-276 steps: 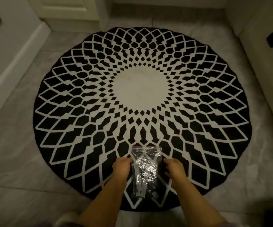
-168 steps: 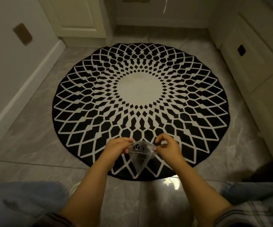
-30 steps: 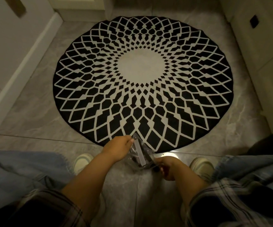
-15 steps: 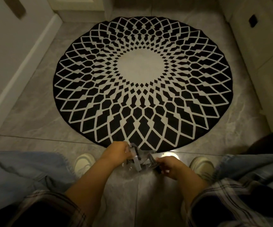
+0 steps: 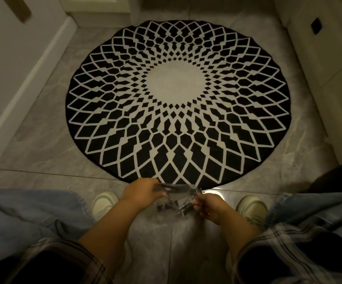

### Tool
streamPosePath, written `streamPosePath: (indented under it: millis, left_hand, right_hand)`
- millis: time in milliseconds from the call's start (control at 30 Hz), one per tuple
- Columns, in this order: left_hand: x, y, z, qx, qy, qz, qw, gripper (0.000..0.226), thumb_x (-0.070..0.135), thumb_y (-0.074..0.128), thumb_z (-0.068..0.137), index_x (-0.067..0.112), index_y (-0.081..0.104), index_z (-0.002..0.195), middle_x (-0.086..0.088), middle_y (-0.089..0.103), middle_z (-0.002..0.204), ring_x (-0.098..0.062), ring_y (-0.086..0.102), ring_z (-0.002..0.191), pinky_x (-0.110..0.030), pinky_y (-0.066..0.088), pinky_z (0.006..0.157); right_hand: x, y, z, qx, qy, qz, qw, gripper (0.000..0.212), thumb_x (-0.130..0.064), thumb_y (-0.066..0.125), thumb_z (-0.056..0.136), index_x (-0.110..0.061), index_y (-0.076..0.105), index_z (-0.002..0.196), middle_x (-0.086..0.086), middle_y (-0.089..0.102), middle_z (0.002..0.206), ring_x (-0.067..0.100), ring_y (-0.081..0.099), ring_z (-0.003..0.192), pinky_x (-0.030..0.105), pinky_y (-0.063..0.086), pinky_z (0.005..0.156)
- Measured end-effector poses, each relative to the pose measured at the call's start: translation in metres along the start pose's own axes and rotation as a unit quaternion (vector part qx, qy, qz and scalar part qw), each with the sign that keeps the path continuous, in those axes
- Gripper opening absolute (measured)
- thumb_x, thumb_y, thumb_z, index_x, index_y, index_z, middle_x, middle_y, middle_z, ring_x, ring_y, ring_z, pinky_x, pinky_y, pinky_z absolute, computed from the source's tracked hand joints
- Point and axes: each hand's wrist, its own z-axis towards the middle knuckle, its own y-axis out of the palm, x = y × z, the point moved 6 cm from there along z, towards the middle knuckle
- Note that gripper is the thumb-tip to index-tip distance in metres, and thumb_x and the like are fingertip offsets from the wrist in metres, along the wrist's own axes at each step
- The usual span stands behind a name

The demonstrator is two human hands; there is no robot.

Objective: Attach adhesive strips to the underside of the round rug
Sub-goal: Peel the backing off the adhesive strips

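The round rug [image 5: 178,99] lies flat on the tiled floor, patterned side up, black with a white lattice and a pale centre. Just below its near edge I hold a clear plastic bag of adhesive strips [image 5: 176,198] stretched between both hands. My left hand [image 5: 143,191] pinches the bag's left side. My right hand [image 5: 209,206] grips its right side. Pale and dark strips show blurred inside the bag. The rug's underside is hidden.
My two light shoes [image 5: 103,204] [image 5: 251,206] stand on the grey tiles on either side of my hands, with my denim-clad knees below. A white baseboard and wall [image 5: 26,83] run along the left. Pale cabinets [image 5: 326,58] line the right.
Over the last second my hands drew apart, pulling the bag wider and flatter. Earlier the bag lay on the rug; I lifted it and drew it back past the rug's near edge.
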Motion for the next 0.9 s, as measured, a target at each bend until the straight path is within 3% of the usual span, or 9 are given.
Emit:
streamPosePath:
  millis: [133, 233, 333, 500, 633, 767, 833, 900]
  left_hand:
    - [0.009, -0.005, -0.004, -0.019, 0.002, -0.054, 0.998, 0.030, 0.050, 0.052, 0.091, 0.023, 0.061, 0.079, 0.001, 0.064, 0.076, -0.010, 0.062, 0.070, -0.029, 0.052, 0.077]
    - [0.019, -0.013, -0.007, -0.015, 0.030, -0.086, 0.996, 0.036, 0.048, 0.049, 0.093, 0.018, 0.065, 0.081, -0.003, 0.066, 0.078, -0.016, 0.064, 0.074, -0.034, 0.054, 0.078]
    - [0.037, -0.026, -0.014, -0.023, 0.076, -0.078, 0.994, 0.024, 0.043, 0.064, 0.085, 0.020, 0.068, 0.081, -0.002, 0.068, 0.077, -0.016, 0.066, 0.074, -0.035, 0.056, 0.078]
    - [0.057, -0.047, -0.025, -0.035, 0.112, -0.028, 0.993, 0.029, 0.044, 0.074, 0.076, 0.016, 0.066, 0.074, -0.002, 0.069, 0.069, -0.011, 0.064, 0.064, -0.031, 0.055, 0.072]
    - [0.043, -0.042, -0.030, -0.076, 0.081, 0.008, 0.994, 0.015, 0.028, 0.063, 0.089, 0.023, 0.067, 0.075, -0.001, 0.070, 0.077, -0.011, 0.067, 0.073, -0.026, 0.054, 0.074]
    - [0.044, -0.041, -0.031, -0.085, 0.058, 0.084, 0.991, 0.010, 0.018, 0.058, 0.089, 0.018, 0.067, 0.085, -0.003, 0.069, 0.082, -0.014, 0.067, 0.077, -0.031, 0.055, 0.079]
    - [0.042, -0.048, -0.030, -0.057, 0.051, 0.086, 0.993, 0.014, 0.017, 0.061, 0.086, 0.018, 0.061, 0.100, -0.001, 0.067, 0.084, -0.013, 0.068, 0.072, -0.034, 0.058, 0.077]
    - [0.039, -0.054, -0.031, -0.041, 0.057, 0.079, 0.994, 0.016, 0.024, 0.062, 0.088, 0.027, 0.056, 0.102, 0.003, 0.065, 0.083, -0.010, 0.068, 0.067, -0.031, 0.058, 0.071]
  right_hand:
    - [0.006, -0.005, 0.002, 0.023, 0.037, -0.088, 0.995, 0.022, -0.023, 0.055, 0.094, -0.004, 0.065, 0.096, 0.012, 0.065, 0.086, 0.022, 0.059, 0.077, 0.032, 0.051, 0.080]
    - [0.007, 0.005, -0.005, -0.022, 0.044, -0.069, 0.996, 0.019, -0.022, 0.051, 0.096, -0.008, 0.064, 0.095, 0.009, 0.065, 0.080, 0.019, 0.059, 0.072, 0.031, 0.048, 0.070]
    - [0.003, 0.010, -0.008, -0.047, 0.036, -0.071, 0.996, 0.020, -0.021, 0.051, 0.096, -0.006, 0.064, 0.100, 0.007, 0.062, 0.075, 0.017, 0.057, 0.067, 0.029, 0.046, 0.067]
    - [0.001, 0.027, -0.019, -0.140, 0.049, -0.060, 0.987, 0.016, -0.017, 0.055, 0.093, -0.006, 0.059, 0.104, 0.010, 0.061, 0.079, 0.018, 0.059, 0.065, 0.027, 0.050, 0.053]
    - [0.001, 0.016, -0.013, -0.067, 0.024, -0.123, 0.990, 0.018, -0.021, 0.056, 0.092, -0.008, 0.063, 0.101, 0.008, 0.063, 0.084, 0.020, 0.058, 0.079, 0.032, 0.052, 0.078]
    - [0.000, 0.021, -0.018, -0.091, 0.021, -0.118, 0.989, 0.021, -0.019, 0.053, 0.093, -0.009, 0.061, 0.109, 0.009, 0.065, 0.088, 0.019, 0.061, 0.080, 0.029, 0.049, 0.067]
    - [-0.002, 0.019, -0.016, -0.076, 0.000, -0.118, 0.990, 0.020, -0.018, 0.053, 0.091, -0.010, 0.060, 0.107, 0.009, 0.065, 0.086, 0.020, 0.060, 0.081, 0.031, 0.048, 0.072]
    - [-0.002, 0.016, -0.014, -0.076, 0.000, -0.116, 0.990, 0.021, -0.020, 0.053, 0.091, -0.010, 0.061, 0.107, 0.008, 0.065, 0.084, 0.021, 0.060, 0.082, 0.032, 0.048, 0.076]
